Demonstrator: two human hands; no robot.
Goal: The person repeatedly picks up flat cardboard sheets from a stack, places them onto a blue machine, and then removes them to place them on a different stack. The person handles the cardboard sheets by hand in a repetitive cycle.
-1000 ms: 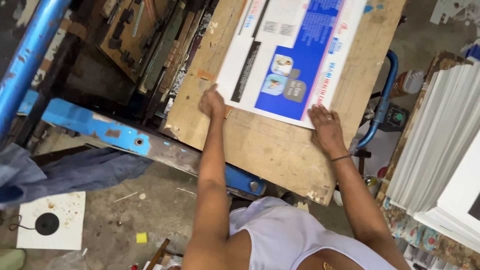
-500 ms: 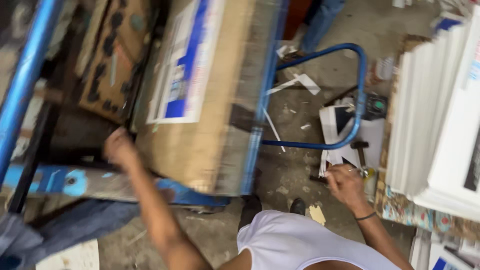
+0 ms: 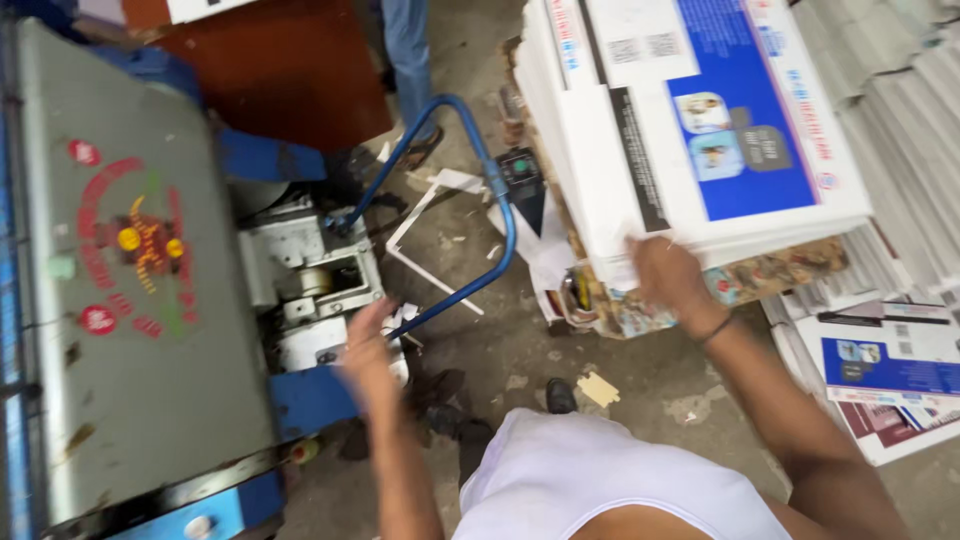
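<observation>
My right hand [image 3: 668, 275] is on the near edge of the stack of white printed cardboard sheets [image 3: 690, 130], up at about 2 o'clock in my view. The fingers are curled onto the lower corner of the pile, so the grip is partly closed on the sheet edges, though it's blurry and I can't tell how many sheets are actually pinched. The top sheet has a big blue panel with small pictures on it, and the pile sits on a patterned board [image 3: 770, 280] down on the floor.

My left hand [image 3: 368, 345] is at around 8 o'clock from the stack, well apart from it, hanging in the air with the fingers loosely spread and nothing in them. It's motion-blurred, but the grip looks open. It's just beside the curved blue tube handle [image 3: 480, 160] that loops up toward 12 o'clock, not touching it as far as I can see.

Left of that hand is a white motor housing [image 3: 310, 285], and further out at 9 o'clock the big grey machine panel [image 3: 130, 300] with red markings and two yellow knobs. At 4 o'clock more printed sheets [image 3: 890, 370] lie flat on the floor, and at 3 o'clock there are tall stacks of plain white sheets [image 3: 900, 60]. A wooden cabinet [image 3: 290, 70] and someone's jeans leg [image 3: 408, 60] sit at 12 o'clock.
</observation>
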